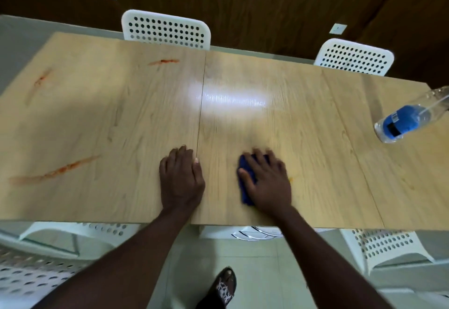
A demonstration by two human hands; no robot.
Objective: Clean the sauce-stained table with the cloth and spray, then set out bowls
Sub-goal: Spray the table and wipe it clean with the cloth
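Right hand (267, 182): fingers extended, pressing blue cloth (246, 195) beneath them for wiping. Left hand (181, 177): fingers flat, bracing on table (315, 150).

Right hand (268, 182) presses blue cloth (245, 184) onto stained table (121, 114).

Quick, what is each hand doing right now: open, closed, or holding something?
Left hand: open, flat on the table, holding nothing.
Right hand: open, pressing the blue cloth against the table; slightly blurred.
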